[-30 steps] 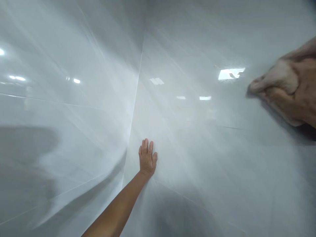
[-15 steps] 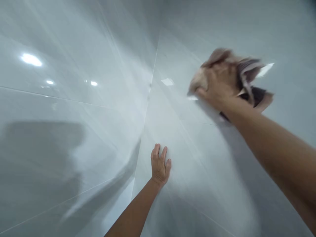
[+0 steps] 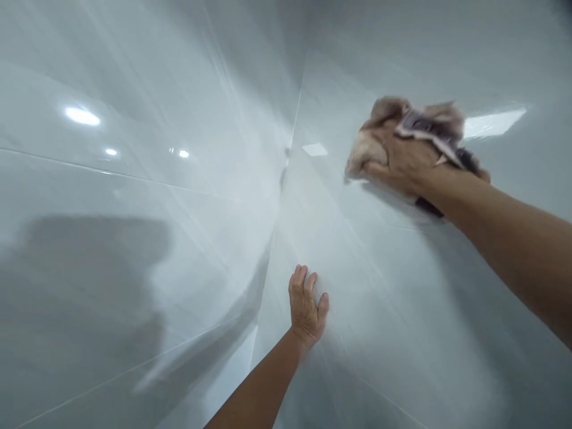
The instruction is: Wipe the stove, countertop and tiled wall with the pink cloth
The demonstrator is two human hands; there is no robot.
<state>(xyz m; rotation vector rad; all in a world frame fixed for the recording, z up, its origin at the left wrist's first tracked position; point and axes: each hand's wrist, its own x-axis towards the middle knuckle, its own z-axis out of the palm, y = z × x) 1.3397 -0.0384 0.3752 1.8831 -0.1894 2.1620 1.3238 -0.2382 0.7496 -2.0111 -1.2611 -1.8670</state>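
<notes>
My right hand [image 3: 404,161] presses a bunched cloth [image 3: 370,152] against the glossy, pale tiled wall [image 3: 357,268] on the right. The cloth is beige and pinkish with a dark patterned part, and one fold of it lies over the back of the hand. Motion blurs both slightly. Lower down and nearer the corner, my left hand [image 3: 307,304] rests on the same wall, its fingers apart and nothing in it.
A second tiled wall [image 3: 214,238] meets the first at a vertical corner [image 3: 295,128]. Thin joints run between the large tiles. Bright lamp reflections [image 3: 83,116] and shadows of a head and arm show on the left wall.
My right hand has shifted a little on the wall, and a cloth fold has flopped over its back. The view has turned slightly left; my left hand stays against the wall.
</notes>
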